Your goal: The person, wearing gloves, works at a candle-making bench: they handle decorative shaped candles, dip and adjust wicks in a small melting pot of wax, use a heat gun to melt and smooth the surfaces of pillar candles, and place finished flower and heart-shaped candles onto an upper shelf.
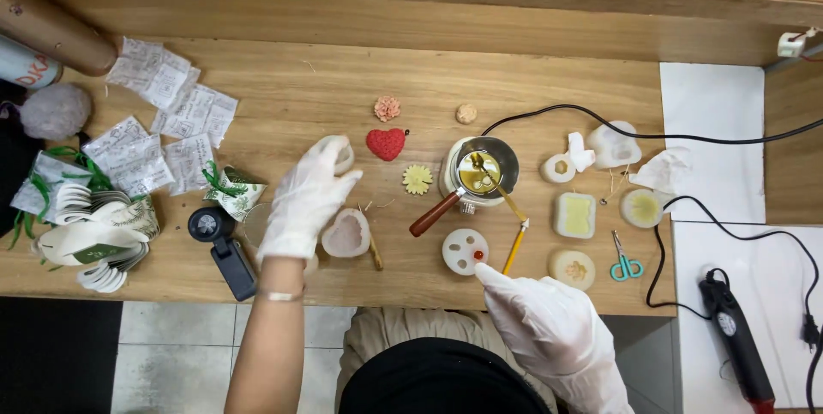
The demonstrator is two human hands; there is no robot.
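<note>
left hand (304,200) grips a round mould (340,153); right hand (549,328) nears a white disc (464,251).

Small white printed paper sachets (163,114) lie scattered well to the left of the left hand (304,200). A stack of round white card tags (90,238) sits farther left, beside green-ribboned printed gift packets (230,191).

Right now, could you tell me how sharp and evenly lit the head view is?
Head view: evenly lit, soft shadows only; the wooden table and red heart look sharp; the left hand is slightly blurred; faint glare shows inside the melting pot.
</note>
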